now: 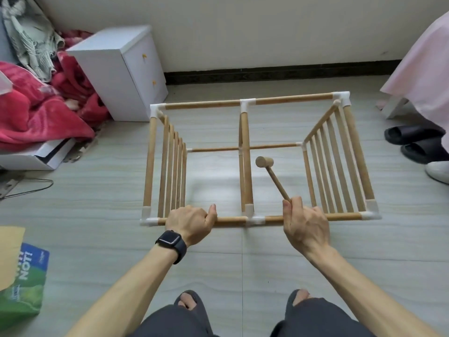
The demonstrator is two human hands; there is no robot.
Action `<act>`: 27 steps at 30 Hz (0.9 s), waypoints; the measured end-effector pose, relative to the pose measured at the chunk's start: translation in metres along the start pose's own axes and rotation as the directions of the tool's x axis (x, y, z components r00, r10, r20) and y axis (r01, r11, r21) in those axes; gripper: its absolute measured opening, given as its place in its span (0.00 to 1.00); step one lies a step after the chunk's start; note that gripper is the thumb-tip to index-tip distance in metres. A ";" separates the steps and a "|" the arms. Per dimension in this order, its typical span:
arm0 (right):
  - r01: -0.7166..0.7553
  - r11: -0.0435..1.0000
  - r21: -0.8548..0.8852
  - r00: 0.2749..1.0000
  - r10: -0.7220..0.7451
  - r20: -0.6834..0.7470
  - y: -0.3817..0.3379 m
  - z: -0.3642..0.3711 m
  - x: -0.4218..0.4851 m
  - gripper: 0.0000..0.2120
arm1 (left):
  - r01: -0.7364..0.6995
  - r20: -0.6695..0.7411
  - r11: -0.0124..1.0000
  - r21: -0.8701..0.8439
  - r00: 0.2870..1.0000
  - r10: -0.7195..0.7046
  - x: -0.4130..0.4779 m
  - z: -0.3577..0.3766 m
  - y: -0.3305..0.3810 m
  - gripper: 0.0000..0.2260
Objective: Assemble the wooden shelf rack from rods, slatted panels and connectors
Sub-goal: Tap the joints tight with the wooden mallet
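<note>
Rack frame (pixel 206 105) around mallet (pixel 272 171) in right hand (pixel 306 224)

The wooden rack (pixel 245 152) is stood on the floor, pretty much boxed up. Slatted panels are fitted at left (pixel 173 171) and right (pixel 339 166), with rods joined by white connectors (pixel 247 103). The near rod (pixel 230 219) is gripped, and a little mallet (pixel 274 178) is held right of centre, head tilted far-left.

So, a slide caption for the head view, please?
Left hand grips the near rod of the rack; right hand holds a mallet.

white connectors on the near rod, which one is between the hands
The middle connector, where the centre divider joins the near rod: left hand on its left, right hand on its right; the corner connectors lie outside.
</note>
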State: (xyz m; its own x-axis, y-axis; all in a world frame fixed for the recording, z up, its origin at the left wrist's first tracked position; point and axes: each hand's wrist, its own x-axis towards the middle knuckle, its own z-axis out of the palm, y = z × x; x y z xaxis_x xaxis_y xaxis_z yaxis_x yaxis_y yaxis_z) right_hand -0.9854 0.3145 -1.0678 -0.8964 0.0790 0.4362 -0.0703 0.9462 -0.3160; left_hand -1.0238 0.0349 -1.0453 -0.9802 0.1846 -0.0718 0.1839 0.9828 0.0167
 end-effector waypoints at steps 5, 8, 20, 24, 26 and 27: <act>0.014 1.000 -0.003 1.000 -0.014 -0.027 0.000 -0.018 -0.005 0.14 | 0.002 -0.067 1.000 -0.004 0.998 -0.002 -0.012 -0.009 0.005 0.34; 0.012 1.000 -0.015 0.999 -0.012 -0.037 0.001 -0.026 -0.009 0.14 | -0.017 -0.072 1.000 -0.017 0.997 0.016 -0.019 -0.013 0.008 0.33; -0.032 0.999 -0.013 0.980 0.034 0.195 -0.007 -0.052 -0.021 0.17 | 0.003 0.064 1.000 -0.028 0.998 -0.001 -0.039 -0.023 0.013 0.34; -0.124 0.987 0.099 0.957 0.093 0.276 -0.001 -0.060 -0.026 0.21 | -0.016 0.104 0.975 -0.221 0.994 0.039 -0.042 -0.037 0.002 0.23; -0.150 0.965 0.215 0.956 0.086 0.280 -0.008 -0.062 -0.012 0.19 | -0.035 -0.039 0.959 -0.282 0.999 0.025 -0.029 -0.050 -0.013 0.14; -0.134 0.957 0.259 0.961 0.061 0.269 -0.016 -0.061 -0.001 0.17 | -0.024 -0.118 0.959 -0.282 0.993 -0.010 -0.018 -0.056 -0.023 0.11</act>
State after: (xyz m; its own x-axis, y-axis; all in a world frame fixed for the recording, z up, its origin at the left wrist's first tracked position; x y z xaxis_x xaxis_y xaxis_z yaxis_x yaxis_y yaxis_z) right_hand -0.9564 0.3183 -1.0122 -0.9836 0.0496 0.1733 -0.0609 0.8133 -0.5786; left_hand -1.0146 0.0087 -0.9885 -0.9838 0.1735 0.0463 0.1793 0.9373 0.2989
